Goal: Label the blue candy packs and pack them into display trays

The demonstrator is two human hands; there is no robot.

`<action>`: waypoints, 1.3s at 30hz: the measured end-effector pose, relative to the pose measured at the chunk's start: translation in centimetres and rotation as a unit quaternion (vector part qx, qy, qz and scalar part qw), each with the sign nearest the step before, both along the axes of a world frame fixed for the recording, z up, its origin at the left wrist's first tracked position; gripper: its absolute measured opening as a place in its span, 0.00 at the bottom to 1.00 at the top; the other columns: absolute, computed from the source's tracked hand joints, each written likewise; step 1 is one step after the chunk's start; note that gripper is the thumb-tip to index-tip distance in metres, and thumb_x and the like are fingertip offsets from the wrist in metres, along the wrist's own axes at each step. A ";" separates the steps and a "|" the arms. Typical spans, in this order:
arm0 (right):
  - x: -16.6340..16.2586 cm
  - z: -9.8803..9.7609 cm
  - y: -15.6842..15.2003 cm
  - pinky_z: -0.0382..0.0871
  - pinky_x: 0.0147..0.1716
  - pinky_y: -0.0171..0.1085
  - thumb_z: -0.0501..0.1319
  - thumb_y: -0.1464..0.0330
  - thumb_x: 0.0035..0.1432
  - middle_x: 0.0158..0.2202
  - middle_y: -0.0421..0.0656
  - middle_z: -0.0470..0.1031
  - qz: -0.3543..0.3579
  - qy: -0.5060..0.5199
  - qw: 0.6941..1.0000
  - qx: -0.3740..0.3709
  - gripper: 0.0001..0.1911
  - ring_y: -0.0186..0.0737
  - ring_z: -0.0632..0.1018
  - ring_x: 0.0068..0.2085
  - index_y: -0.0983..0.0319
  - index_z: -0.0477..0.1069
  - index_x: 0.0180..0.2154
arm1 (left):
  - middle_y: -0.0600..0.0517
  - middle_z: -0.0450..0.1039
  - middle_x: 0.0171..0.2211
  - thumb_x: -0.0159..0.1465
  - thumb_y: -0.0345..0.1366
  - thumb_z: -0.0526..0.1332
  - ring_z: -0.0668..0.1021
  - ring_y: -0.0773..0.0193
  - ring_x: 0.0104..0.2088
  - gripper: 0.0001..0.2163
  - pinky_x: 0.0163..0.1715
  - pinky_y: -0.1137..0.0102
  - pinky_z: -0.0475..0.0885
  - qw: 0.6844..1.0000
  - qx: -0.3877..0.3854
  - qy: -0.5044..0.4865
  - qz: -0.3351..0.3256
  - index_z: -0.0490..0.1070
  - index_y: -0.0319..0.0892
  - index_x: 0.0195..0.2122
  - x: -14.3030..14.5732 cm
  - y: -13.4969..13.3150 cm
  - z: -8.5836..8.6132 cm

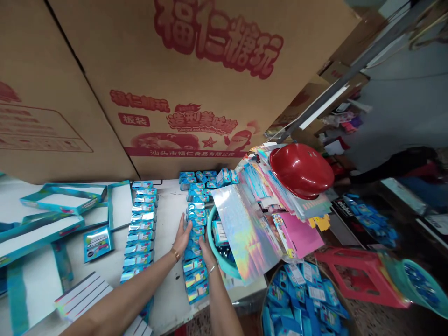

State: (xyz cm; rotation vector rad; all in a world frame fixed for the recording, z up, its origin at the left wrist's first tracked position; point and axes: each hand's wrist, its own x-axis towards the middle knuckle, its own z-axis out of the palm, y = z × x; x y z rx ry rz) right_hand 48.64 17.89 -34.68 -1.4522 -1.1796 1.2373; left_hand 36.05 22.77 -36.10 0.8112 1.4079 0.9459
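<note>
Table [168, 205]: box row [195, 254] front-to-back betw. hands [182, 235] [207, 245]

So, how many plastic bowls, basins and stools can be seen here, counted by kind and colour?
Red upturned bowl: 1
Teal basin: 2, one in the middle, one at the far right
Red stool: 1
Total: 4

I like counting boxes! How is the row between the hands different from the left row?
The middle row is held between the left hand and right hand; the left row is untouched. The middle row lies beside a teal basin; the left row beside flat trays. Both are shiny blue boxes on the white table.
</note>
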 end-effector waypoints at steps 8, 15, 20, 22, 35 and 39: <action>0.0 0.2 0.7 0.47 0.66 0.50 0.54 0.50 0.63 0.67 0.41 0.55 0.007 -0.011 1.000 -0.005 0.33 0.41 0.53 0.68 0.53 0.53 0.66 | 0.46 0.49 0.69 0.63 0.55 0.56 0.57 0.53 0.67 0.38 0.64 0.61 0.56 0.999 0.015 -0.035 -0.034 0.45 0.46 0.69 0.4 2.0 -0.3; 2.3 1.3 -6.7 0.47 0.66 0.51 0.54 0.48 0.60 0.66 0.47 0.57 0.038 -0.082 0.990 -0.109 0.36 0.45 0.55 0.68 0.59 0.59 0.63 | 0.40 0.52 0.67 0.61 0.57 0.56 0.59 0.50 0.66 0.37 0.62 0.61 0.60 0.999 -0.030 0.037 -0.003 0.54 0.38 0.65 -8.1 1.6 8.9; 1.5 5.3 -16.3 0.59 0.61 0.48 0.57 0.48 0.57 0.62 0.50 0.64 -0.103 -0.140 0.978 -0.114 0.35 0.50 0.65 0.63 0.60 0.64 0.60 | 0.41 0.71 0.56 0.53 0.61 0.61 0.72 0.50 0.56 0.40 0.56 0.58 0.67 0.986 0.041 0.148 -0.068 0.61 0.39 0.61 -23.0 -4.1 14.0; -1.1 6.7 -19.1 0.66 0.55 0.46 0.59 0.49 0.55 0.53 0.51 0.74 -0.122 -0.116 0.978 -0.125 0.29 0.51 0.74 0.55 0.60 0.70 0.53 | 0.41 0.72 0.54 0.53 0.62 0.60 0.73 0.49 0.56 0.40 0.55 0.57 0.68 0.966 0.032 0.249 -0.064 0.62 0.40 0.60 -27.7 -7.5 14.2; -15.9 6.3 -22.4 0.71 0.31 0.36 0.68 0.61 0.45 0.31 0.40 0.77 -0.093 0.088 0.986 -0.107 0.20 0.40 0.77 0.32 0.61 0.67 0.39 | 0.46 0.80 0.42 0.42 0.54 0.71 0.79 0.47 0.45 0.29 0.48 0.59 0.72 0.981 -0.052 0.110 -0.151 0.77 0.40 0.41 -31.4 -13.8 10.6; -15.0 8.8 -21.6 0.69 0.32 0.34 0.64 0.64 0.51 0.31 0.39 0.75 -0.097 0.019 0.994 -0.048 0.15 0.37 0.74 0.31 0.62 0.70 0.42 | 0.49 0.81 0.37 0.44 0.50 0.72 0.79 0.50 0.40 0.25 0.46 0.59 0.72 0.981 -0.037 0.013 -0.191 0.78 0.41 0.40 -32.5 -14.2 12.9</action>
